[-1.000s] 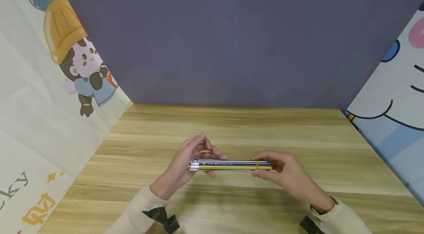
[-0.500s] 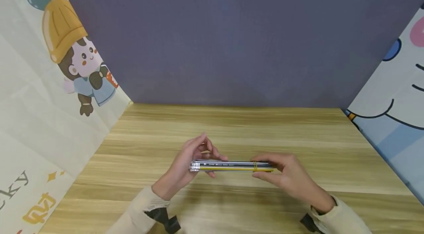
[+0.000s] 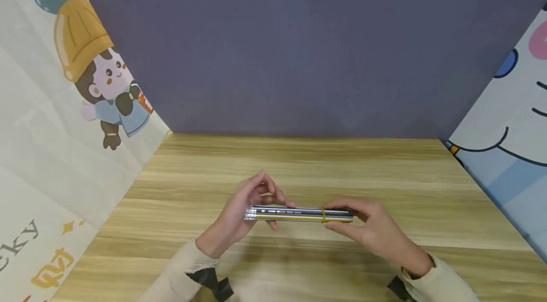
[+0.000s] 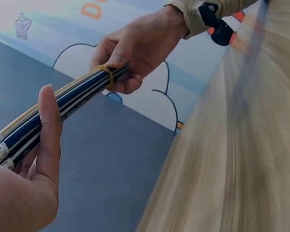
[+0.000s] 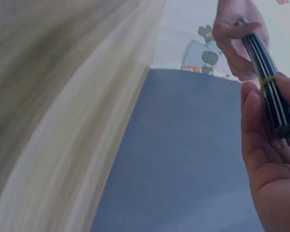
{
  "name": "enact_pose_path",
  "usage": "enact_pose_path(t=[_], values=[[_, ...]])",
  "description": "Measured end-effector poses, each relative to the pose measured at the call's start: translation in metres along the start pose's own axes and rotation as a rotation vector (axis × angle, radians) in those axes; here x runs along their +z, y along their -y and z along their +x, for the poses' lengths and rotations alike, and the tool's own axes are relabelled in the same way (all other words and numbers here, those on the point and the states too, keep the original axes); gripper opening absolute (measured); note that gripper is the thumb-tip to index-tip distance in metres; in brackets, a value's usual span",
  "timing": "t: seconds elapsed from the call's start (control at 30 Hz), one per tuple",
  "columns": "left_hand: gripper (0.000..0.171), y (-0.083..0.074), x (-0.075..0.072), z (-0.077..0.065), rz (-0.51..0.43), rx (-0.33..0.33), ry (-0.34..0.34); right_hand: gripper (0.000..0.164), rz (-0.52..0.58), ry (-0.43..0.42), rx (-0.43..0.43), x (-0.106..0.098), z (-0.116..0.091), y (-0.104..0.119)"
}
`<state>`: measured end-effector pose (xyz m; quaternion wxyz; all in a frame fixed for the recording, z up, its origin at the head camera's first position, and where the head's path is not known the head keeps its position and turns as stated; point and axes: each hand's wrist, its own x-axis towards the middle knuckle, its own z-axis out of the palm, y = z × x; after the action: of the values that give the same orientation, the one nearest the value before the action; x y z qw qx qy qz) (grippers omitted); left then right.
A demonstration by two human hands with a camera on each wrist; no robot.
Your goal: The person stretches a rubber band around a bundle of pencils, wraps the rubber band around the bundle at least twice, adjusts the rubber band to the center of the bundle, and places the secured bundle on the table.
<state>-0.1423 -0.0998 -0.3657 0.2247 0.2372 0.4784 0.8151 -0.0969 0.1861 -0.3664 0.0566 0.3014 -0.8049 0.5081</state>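
Note:
A bundle of striped pencils point(image 3: 295, 213), dark with white and yellow lines, lies level across the middle of the head view, held above the table. My left hand point(image 3: 240, 204) grips its silvery eraser end; in the left wrist view the thumb point(image 4: 49, 125) crosses over the pencils. A yellow rubber band point(image 3: 323, 215) circles the bundle near its other end. My right hand point(image 3: 368, 219) pinches the bundle there, thumb and fingertips right at the band. The right wrist view shows the band point(image 5: 268, 79) beside the right thumb and the pencils' dark ends toward the palm.
Beneath the hands is a wood-grain table point(image 3: 299, 164). A dark grey-blue panel point(image 3: 273, 55) rises at its back edge. Cartoon-printed sheets stand at the left point(image 3: 34, 126) and right point(image 3: 513, 150). Black camera mounts point(image 3: 213, 284) sit on both sleeves.
The rubber band has shifted left along the pencils, away from their right end. Both hands have stayed nearly in place.

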Motion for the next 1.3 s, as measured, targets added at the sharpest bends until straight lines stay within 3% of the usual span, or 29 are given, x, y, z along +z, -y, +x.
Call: enact_pose_path(t=[0.2,0.63,0.8,1.03,1.13,1.3], values=[[0.045,0.004,0.002,0.001,-0.001,0.002,-0.071,0.034,0.044,-0.037,-0.13,0.003,-0.001,-0.005],[0.047,0.013,0.008,0.0,0.034,0.037,-0.084,0.038,0.016,-0.057,-0.132,0.009,-0.005,-0.008],[0.044,0.017,0.015,0.0,0.019,0.033,-0.025,0.037,0.023,0.01,-0.191,0.016,-0.004,-0.011],[0.043,0.012,0.012,-0.001,0.025,0.059,-0.04,0.039,-0.098,-0.008,-0.123,0.008,-0.004,-0.003],[0.045,0.013,0.01,-0.001,0.02,0.042,-0.065,0.036,-0.155,-0.012,-0.191,0.006,-0.002,-0.002],[0.048,0.017,0.012,0.0,0.022,0.02,-0.107,0.036,-0.137,0.002,-0.315,0.011,0.001,-0.003]])
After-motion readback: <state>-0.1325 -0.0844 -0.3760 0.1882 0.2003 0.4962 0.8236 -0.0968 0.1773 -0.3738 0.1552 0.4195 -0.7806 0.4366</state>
